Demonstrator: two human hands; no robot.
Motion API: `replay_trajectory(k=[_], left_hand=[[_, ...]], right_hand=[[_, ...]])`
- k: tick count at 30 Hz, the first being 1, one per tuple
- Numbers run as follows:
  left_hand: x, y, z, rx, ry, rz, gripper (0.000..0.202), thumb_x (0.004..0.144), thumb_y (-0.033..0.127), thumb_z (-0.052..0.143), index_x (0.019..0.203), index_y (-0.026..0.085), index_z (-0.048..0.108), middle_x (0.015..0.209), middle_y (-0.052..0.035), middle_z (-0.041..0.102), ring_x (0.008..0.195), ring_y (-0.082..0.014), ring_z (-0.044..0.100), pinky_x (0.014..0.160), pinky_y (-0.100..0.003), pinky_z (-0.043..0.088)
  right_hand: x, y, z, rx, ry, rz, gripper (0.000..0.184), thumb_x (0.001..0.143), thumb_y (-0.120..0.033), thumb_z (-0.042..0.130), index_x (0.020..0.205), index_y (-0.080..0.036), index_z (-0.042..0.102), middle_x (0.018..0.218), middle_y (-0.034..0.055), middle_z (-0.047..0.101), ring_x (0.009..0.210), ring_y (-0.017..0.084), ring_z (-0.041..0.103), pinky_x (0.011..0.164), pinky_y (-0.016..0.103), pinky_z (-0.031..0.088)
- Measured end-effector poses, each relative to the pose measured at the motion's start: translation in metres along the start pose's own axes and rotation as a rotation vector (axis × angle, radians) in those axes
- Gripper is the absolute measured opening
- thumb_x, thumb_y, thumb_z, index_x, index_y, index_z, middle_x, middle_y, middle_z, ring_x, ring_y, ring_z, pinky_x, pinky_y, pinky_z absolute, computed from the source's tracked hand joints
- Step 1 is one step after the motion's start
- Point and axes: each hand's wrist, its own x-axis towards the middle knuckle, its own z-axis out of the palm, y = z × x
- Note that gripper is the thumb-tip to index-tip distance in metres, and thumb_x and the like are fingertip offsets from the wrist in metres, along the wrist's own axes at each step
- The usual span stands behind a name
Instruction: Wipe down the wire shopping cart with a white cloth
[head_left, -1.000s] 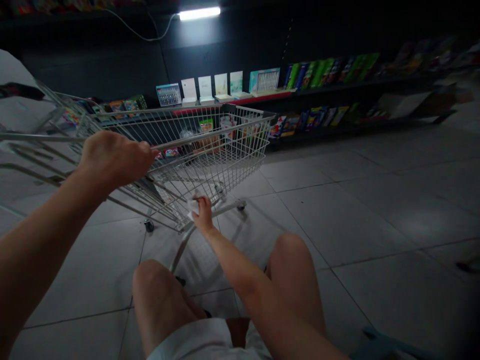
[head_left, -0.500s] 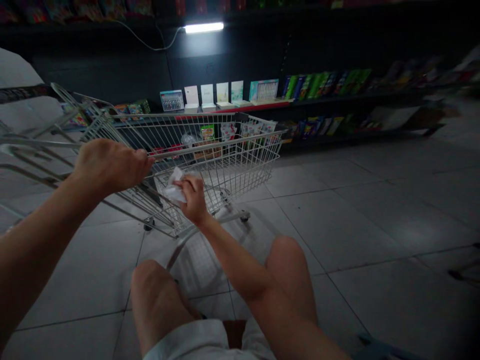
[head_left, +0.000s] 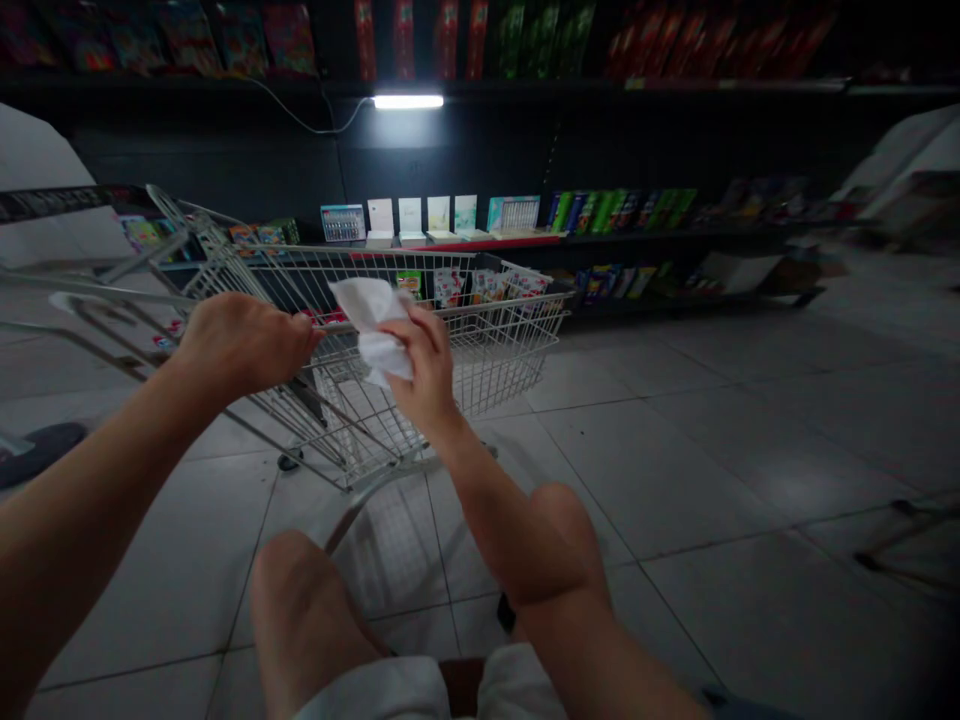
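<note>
Left hand [head_left: 244, 343]: grip closed on near rim of shopping cart [head_left: 510, 303]. Right hand [head_left: 429, 372]: grip pinching crumpled white tissue [head_left: 366, 300], just right of left hand. Stocked shelf [head_left: 517, 242] beyond, far side.

The wire side of the cart [head_left: 499, 375] bars a straight reach forward; above its top, room opens toward the shelf [head_left: 517, 242] behind. The left hand [head_left: 251, 340], closed on the cart, blocks that way at the left, and the right hand [head_left: 427, 360] with its white sheet [head_left: 367, 305] fills the middle. Between the knees [head_left: 289, 570], a gap leads down; open floor [head_left: 712, 430] lies to the right.
</note>
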Motion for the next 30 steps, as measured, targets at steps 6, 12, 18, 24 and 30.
replay_trajectory(k=[6,12,18,24,30], left_hand=[[-0.004,-0.001,0.001,0.055,0.02,0.037,0.054,0.098,0.036,0.018,0.097,0.015,0.068,0.082,-0.0163,0.074,0.079,-0.032,0.072,0.06,-0.037,0.051],[-0.004,-0.004,0.004,0.072,-0.005,0.025,0.067,0.099,0.055,0.013,0.089,0.016,0.067,0.071,-0.0134,0.07,0.072,-0.032,0.072,0.058,-0.036,0.05],[-0.003,-0.004,0.004,0.047,-0.057,-0.036,0.073,0.098,0.057,0.009,0.093,0.017,0.069,0.079,-0.016,0.072,0.077,-0.0349,0.072,0.062,-0.041,0.051],[-0.012,-0.017,0.009,0.116,-0.087,-0.045,0.078,0.096,0.058,0.0,0.097,0.017,0.067,0.087,-0.016,0.072,0.08,-0.0342,0.071,0.064,-0.039,0.05],[-0.019,-0.035,0.017,-0.058,-0.205,-0.153,0.078,0.085,0.074,0.014,0.098,0.019,0.067,0.086,-0.0145,0.068,0.086,-0.0395,0.068,0.074,-0.048,0.049]], right_hand=[[0.055,0.005,0.018,-0.224,-0.309,-0.164,0.035,0.081,-0.007,0.054,0.113,-0.019,0.06,0.104,0.004,0.06,0.108,0.022,0.052,0.099,0.044,0.048],[0.045,0.088,-0.068,-0.47,-0.234,0.139,0.038,0.073,0.0,0.054,0.108,-0.014,0.062,0.105,0.0084,0.062,0.104,0.024,0.053,0.097,0.044,0.046],[0.041,0.029,-0.01,-0.407,-0.235,-0.036,0.034,0.081,-0.005,0.054,0.112,-0.018,0.06,0.108,0.0057,0.061,0.106,0.022,0.049,0.095,0.039,0.045],[0.029,0.053,-0.024,-0.317,-0.279,-0.258,0.048,0.079,-0.005,0.055,0.123,-0.025,0.055,0.124,0.0012,0.056,0.119,0.02,0.046,0.107,0.039,0.041],[0.015,0.187,-0.141,-0.443,0.013,0.088,0.046,0.068,-0.003,0.048,0.109,-0.02,0.059,0.112,0.0062,0.06,0.113,0.023,0.05,0.104,0.047,0.043]])
